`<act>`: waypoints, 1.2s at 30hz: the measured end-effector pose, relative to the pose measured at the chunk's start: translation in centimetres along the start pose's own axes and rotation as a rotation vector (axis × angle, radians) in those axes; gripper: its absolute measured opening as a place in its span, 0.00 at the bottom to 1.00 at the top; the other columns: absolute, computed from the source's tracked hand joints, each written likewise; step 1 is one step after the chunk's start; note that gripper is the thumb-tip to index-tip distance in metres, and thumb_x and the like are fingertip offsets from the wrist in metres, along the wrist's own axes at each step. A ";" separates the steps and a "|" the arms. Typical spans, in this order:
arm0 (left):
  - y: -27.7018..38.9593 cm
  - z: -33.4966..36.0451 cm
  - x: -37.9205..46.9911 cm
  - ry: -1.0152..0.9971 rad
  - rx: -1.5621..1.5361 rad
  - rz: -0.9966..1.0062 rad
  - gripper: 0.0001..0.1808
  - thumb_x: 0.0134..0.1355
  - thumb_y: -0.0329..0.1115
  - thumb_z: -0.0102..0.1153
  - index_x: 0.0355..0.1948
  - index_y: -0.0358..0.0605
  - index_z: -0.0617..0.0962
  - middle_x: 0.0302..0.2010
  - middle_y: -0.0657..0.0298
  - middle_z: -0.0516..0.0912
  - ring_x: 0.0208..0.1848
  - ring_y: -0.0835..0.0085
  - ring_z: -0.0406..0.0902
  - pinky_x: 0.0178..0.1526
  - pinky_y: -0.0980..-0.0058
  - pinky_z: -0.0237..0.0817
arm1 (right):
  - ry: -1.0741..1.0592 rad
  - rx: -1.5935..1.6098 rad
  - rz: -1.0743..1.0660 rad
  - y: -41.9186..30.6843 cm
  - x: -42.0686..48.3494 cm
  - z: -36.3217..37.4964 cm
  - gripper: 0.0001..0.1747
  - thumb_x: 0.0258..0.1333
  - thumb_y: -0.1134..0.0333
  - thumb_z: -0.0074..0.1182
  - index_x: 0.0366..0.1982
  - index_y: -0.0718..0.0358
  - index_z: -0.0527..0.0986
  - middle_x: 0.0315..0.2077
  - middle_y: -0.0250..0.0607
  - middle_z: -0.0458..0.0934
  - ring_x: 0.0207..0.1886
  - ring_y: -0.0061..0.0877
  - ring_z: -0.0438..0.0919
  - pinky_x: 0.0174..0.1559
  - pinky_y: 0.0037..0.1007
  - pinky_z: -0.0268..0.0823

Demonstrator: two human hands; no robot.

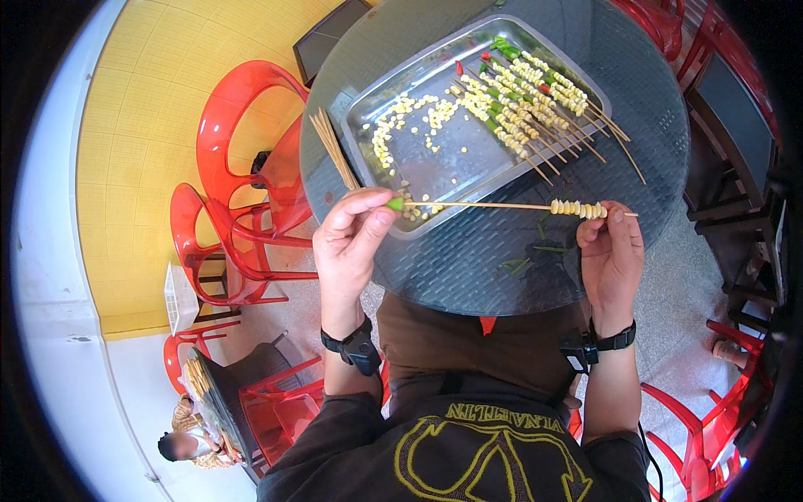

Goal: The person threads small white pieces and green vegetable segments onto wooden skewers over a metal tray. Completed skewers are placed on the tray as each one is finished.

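My left hand (351,235) pinches a small green pepper piece (394,203) against one end of a thin wooden skewer (483,204); whether the tip has pierced it cannot be told. At the other end, my right hand (611,251) grips the skewer beside a row of small pale yellow food pieces (574,209) threaded on it. The skewer spans level between both hands, over the near edge of a steel tray (433,179). In that tray lie loose pale yellow pieces (392,125) and several filled skewers (527,100) with green and red pepper bits among the pieces.
A bundle of bare wooden skewers (332,147) lies left of the tray on the round glass-topped table (464,270). Green scraps (517,265) show near its front. Red plastic chairs (251,157) stand at the left. Farther back, a person (197,439) sits by another table (232,401).
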State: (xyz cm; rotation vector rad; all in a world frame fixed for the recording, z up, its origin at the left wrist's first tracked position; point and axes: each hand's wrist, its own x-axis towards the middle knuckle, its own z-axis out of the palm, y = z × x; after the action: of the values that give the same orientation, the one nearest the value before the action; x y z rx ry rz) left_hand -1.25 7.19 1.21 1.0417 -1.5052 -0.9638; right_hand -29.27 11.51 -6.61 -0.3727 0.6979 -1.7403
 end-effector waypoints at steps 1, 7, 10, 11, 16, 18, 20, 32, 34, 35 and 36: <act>0.0 0.0 0.0 -0.002 -0.015 -0.011 0.11 0.59 0.28 0.58 0.43 0.38 0.79 0.42 0.57 0.79 0.39 0.74 0.77 0.43 0.78 0.69 | -0.011 -0.003 -0.002 0.0 0.0 0.0 0.12 0.63 0.65 0.47 0.40 0.66 0.74 0.29 0.36 0.77 0.30 0.19 0.72 0.32 0.23 0.65; 0.4 -0.4 0.0 -0.037 0.026 -0.061 0.11 0.60 0.30 0.57 0.42 0.35 0.79 0.38 0.57 0.80 0.36 0.75 0.77 0.41 0.79 0.69 | -0.037 -0.022 -0.011 0.1 0.0 -0.1 0.11 0.63 0.66 0.47 0.40 0.66 0.74 0.29 0.37 0.77 0.30 0.18 0.72 0.32 0.23 0.66; 0.6 -0.7 0.2 -0.080 0.000 -0.159 0.10 0.61 0.27 0.55 0.43 0.35 0.78 0.39 0.59 0.81 0.37 0.76 0.78 0.42 0.80 0.69 | -0.055 -0.037 -0.011 0.1 0.0 -0.1 0.11 0.64 0.66 0.46 0.40 0.67 0.74 0.29 0.37 0.77 0.30 0.19 0.72 0.33 0.23 0.66; 0.7 -0.8 0.2 -0.087 -0.005 -0.193 0.10 0.62 0.28 0.55 0.43 0.35 0.78 0.38 0.59 0.81 0.37 0.77 0.78 0.41 0.80 0.69 | -0.049 -0.039 -0.008 0.0 -0.1 -0.1 0.11 0.64 0.67 0.46 0.40 0.67 0.74 0.29 0.37 0.77 0.30 0.19 0.72 0.33 0.24 0.66; 0.8 -1.0 0.3 -0.107 0.020 -0.281 0.10 0.62 0.28 0.55 0.43 0.35 0.78 0.36 0.61 0.81 0.35 0.78 0.77 0.40 0.81 0.69 | -0.051 -0.062 -0.008 0.0 -0.1 -0.1 0.11 0.64 0.67 0.46 0.39 0.67 0.74 0.29 0.38 0.77 0.30 0.20 0.73 0.33 0.24 0.66; 0.8 -1.1 0.2 -0.125 0.026 -0.244 0.10 0.61 0.27 0.55 0.43 0.35 0.78 0.37 0.61 0.81 0.36 0.78 0.77 0.41 0.81 0.68 | -0.051 -0.073 -0.009 0.1 0.0 -0.2 0.11 0.64 0.66 0.46 0.39 0.67 0.74 0.29 0.38 0.77 0.29 0.20 0.73 0.33 0.24 0.66; 0.8 -1.1 0.2 -0.137 0.046 -0.195 0.09 0.60 0.26 0.56 0.42 0.36 0.79 0.37 0.62 0.80 0.37 0.78 0.77 0.41 0.81 0.68 | -0.042 -0.070 0.006 0.0 0.1 -0.1 0.11 0.63 0.66 0.47 0.38 0.67 0.74 0.29 0.38 0.77 0.29 0.20 0.73 0.33 0.24 0.66; 1.2 -1.1 0.3 -0.211 0.135 -0.120 0.11 0.58 0.26 0.58 0.42 0.38 0.80 0.37 0.59 0.80 0.35 0.76 0.77 0.39 0.81 0.68 | -0.028 -0.048 -0.001 0.2 0.3 -0.3 0.09 0.63 0.67 0.48 0.33 0.65 0.74 0.33 0.38 0.76 0.29 0.19 0.72 0.32 0.23 0.66; 1.4 -1.1 0.2 -0.191 0.117 -0.243 0.10 0.57 0.25 0.59 0.41 0.38 0.81 0.35 0.61 0.81 0.36 0.77 0.77 0.39 0.82 0.67 | -0.031 -0.062 -0.002 0.2 0.2 -0.4 0.09 0.63 0.67 0.48 0.34 0.66 0.74 0.34 0.38 0.76 0.29 0.19 0.73 0.33 0.23 0.66; 1.4 -1.1 0.2 -0.188 0.127 -0.243 0.10 0.56 0.25 0.59 0.41 0.38 0.81 0.35 0.61 0.81 0.36 0.77 0.77 0.39 0.82 0.67 | -0.032 -0.069 -0.002 0.2 0.2 -0.4 0.09 0.63 0.67 0.48 0.34 0.66 0.74 0.34 0.38 0.76 0.29 0.19 0.73 0.33 0.23 0.66; 1.4 -1.0 0.3 -0.188 0.129 -0.240 0.10 0.56 0.25 0.60 0.41 0.39 0.81 0.34 0.61 0.81 0.36 0.77 0.77 0.39 0.81 0.67 | -0.034 -0.076 -0.001 0.1 0.2 -0.4 0.09 0.63 0.67 0.48 0.34 0.66 0.74 0.34 0.39 0.76 0.30 0.19 0.73 0.33 0.23 0.66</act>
State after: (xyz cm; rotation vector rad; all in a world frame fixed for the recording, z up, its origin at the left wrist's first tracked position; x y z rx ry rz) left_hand -0.46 7.32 2.77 1.2746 -1.6392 -1.1709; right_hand -29.46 11.38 -7.05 -0.4537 0.7406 -1.7080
